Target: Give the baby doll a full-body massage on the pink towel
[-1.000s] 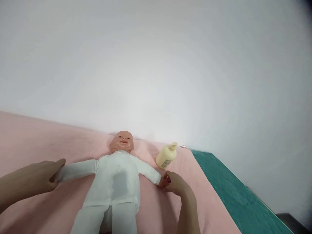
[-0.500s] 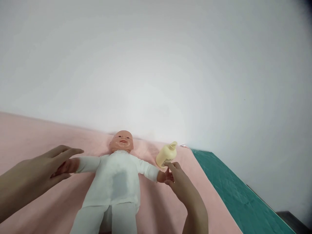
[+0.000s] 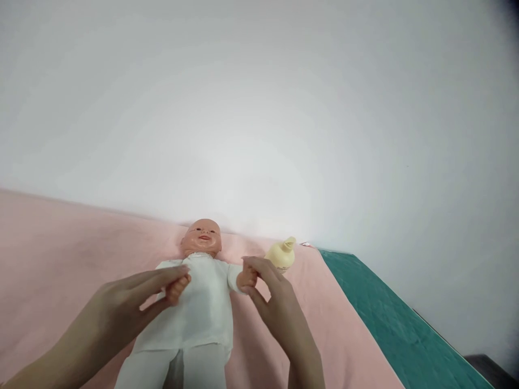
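Head view: I watch the left hand [image 3: 117, 305] and right hand [image 3: 278, 302] pinch the doll's fists [image 3: 177, 290].
Face-up, the doll [image 3: 205, 310] points headfirst, lengthwise, toward the pink sheet's far edge; pink sheet [image 3: 65, 248] underneath.

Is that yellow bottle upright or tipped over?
Upright: the yellow bottle has its spout on top; the right hand hides its base.

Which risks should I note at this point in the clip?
1. The right hand overlaps the yellow bottle in view, so an outward swing might bump it; the actual gap can't be judged.
2. Each hand, the left hand included, appears to hold the doll only by a small fist, so either arm could slip free.
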Action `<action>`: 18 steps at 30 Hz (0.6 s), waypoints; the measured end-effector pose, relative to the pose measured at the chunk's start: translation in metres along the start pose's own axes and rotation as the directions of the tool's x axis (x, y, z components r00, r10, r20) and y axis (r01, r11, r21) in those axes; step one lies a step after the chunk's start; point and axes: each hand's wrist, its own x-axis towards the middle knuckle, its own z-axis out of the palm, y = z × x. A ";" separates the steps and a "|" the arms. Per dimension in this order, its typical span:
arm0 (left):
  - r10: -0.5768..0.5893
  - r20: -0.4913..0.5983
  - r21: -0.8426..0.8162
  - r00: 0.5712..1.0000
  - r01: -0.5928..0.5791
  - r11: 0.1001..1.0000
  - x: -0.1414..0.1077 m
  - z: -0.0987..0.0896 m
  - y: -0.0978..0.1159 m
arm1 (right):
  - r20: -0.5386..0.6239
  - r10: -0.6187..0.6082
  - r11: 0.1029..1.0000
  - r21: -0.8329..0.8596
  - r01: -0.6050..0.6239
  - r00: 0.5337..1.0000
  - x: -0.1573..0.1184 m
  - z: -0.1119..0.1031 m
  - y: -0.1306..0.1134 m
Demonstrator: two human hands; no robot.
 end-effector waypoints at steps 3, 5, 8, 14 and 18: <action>0.210 0.104 -0.032 0.972 -0.208 0.978 -0.002 0.007 -0.006 | 0.102 -0.098 0.995 0.024 0.097 0.990 -0.001 0.006 -0.011; 0.284 0.145 -0.018 0.948 -0.284 0.959 -0.005 0.013 -0.011 | 0.188 -0.119 0.992 -0.005 0.122 0.975 -0.003 0.011 -0.018; 0.306 0.169 -0.014 0.937 -0.308 0.951 -0.010 0.023 -0.012 | 0.297 -0.129 0.981 -0.104 0.166 0.946 -0.003 0.021 -0.026; 0.217 0.217 0.006 0.952 -0.224 0.975 -0.012 0.035 -0.002 | 0.347 -0.167 0.934 -0.244 0.261 0.923 -0.003 0.038 -0.030; 0.328 0.154 0.064 0.932 -0.340 0.938 -0.011 0.035 0.003 | 0.329 -0.171 0.927 -0.265 0.265 0.929 -0.004 0.044 -0.027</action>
